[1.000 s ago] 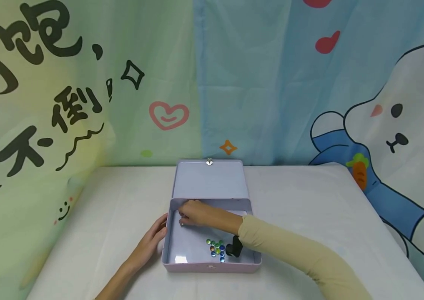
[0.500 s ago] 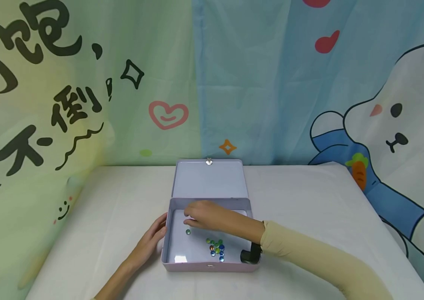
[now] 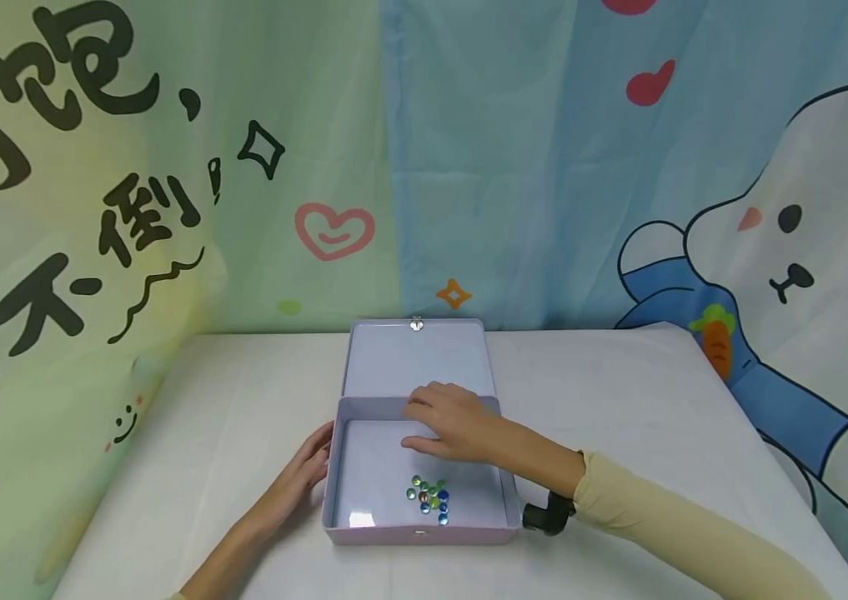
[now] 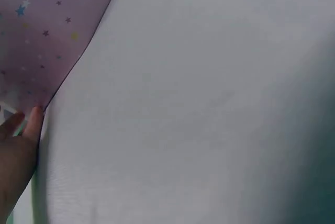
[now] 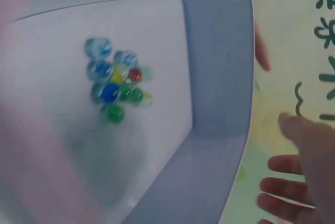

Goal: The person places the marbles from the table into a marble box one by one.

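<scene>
A shallow lilac metal box stands with its lid raised at the back. Several glass marbles, green, blue, yellow and amber, lie clustered on its floor toward the front; the right wrist view shows the same marbles closer up. My left hand rests its fingers against the box's left side, and in the left wrist view its fingertips touch the star-patterned wall. Above the box's back half hovers my right hand, holding nothing, thumb and fingers apart.
A white cloth covers the table around the box. Behind it hangs a printed curtain with hearts, writing and a cartoon animal. The black wrist camera sits beside the box's right front corner.
My right hand has drawn back rightward from the box's left side, its fingers spreading. A lone marble on the left has joined the cluster. The left hand stays at the box side.
</scene>
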`<state>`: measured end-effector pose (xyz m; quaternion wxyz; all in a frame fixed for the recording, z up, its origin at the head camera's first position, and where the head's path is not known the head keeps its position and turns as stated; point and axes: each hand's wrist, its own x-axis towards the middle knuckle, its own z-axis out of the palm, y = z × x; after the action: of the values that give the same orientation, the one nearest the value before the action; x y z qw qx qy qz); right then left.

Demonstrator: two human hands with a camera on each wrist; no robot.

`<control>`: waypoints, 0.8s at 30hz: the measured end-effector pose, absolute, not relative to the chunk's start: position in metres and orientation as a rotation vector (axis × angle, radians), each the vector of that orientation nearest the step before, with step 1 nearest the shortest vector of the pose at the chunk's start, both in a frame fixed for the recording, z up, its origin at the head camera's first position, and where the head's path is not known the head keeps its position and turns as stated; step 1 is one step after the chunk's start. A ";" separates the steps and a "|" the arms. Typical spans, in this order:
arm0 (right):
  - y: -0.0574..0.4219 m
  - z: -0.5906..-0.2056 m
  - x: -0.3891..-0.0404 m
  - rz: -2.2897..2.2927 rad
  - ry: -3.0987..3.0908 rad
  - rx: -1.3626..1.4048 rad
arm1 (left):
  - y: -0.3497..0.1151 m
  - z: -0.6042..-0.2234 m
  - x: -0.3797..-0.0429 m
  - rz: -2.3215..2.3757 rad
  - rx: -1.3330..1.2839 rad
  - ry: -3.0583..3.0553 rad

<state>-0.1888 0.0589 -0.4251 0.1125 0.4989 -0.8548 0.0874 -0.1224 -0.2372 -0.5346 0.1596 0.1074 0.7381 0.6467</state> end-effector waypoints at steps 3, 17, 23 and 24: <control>0.072 -0.423 -0.189 0.259 -2.584 1.359 | -0.243 -0.528 -0.127 1.883 0.401 2.027; 0.130 -0.425 -0.205 0.254 -2.744 0.939 | -0.279 -0.497 -0.134 1.355 0.481 2.766; 0.148 -0.429 -0.208 0.246 -2.875 0.793 | -0.282 -0.497 -0.134 0.858 0.380 3.061; 0.152 -0.429 -0.209 0.246 -2.888 0.772 | -0.282 -0.497 -0.134 0.796 0.365 3.084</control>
<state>-0.2088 0.1515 -0.4294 0.0713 0.2566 -0.9604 0.0818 -0.1340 -0.2821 -0.4968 -0.0323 0.1138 0.9615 0.2481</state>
